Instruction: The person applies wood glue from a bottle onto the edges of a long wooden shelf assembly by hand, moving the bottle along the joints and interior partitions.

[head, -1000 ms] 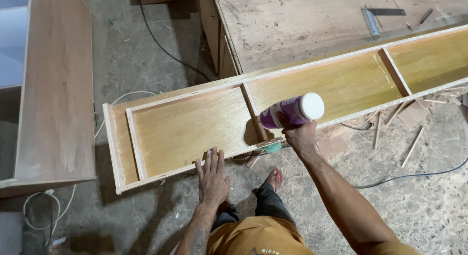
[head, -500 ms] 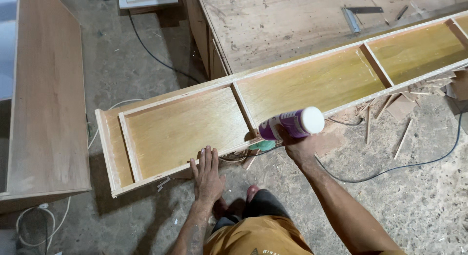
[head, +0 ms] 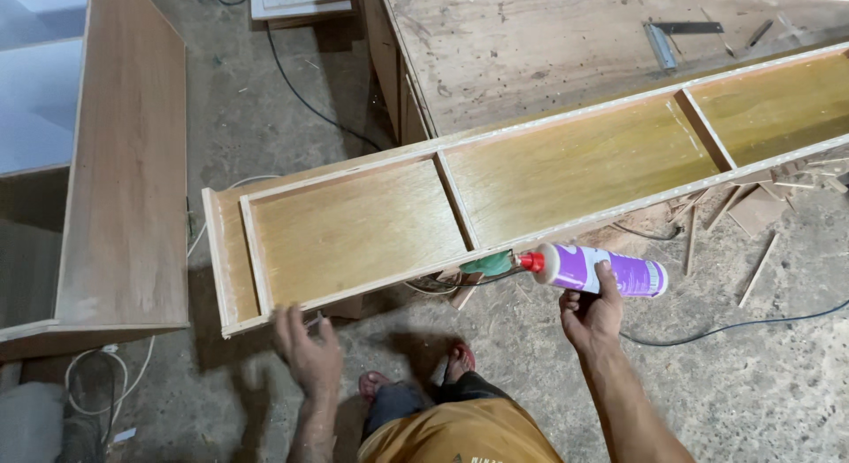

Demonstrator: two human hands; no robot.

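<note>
A long, shallow wooden frame with several glossy yellow-brown compartments lies slanted across the view, its far end on a workbench. My right hand grips a purple and white glue bottle, held sideways with its red nozzle pointing at the frame's near rail beside a green object. My left hand hovers open, fingers spread and blurred, just below the frame's near rail, off the wood.
A scarred wooden workbench with a metal square sits behind the frame. A tall wooden panel stands at left. Black cables and wood offcuts litter the concrete floor. My feet are below the frame.
My left hand has lifted off the frame's near rail and moved back. My right hand has tipped the glue bottle from upright to sideways, lower and to the right.
</note>
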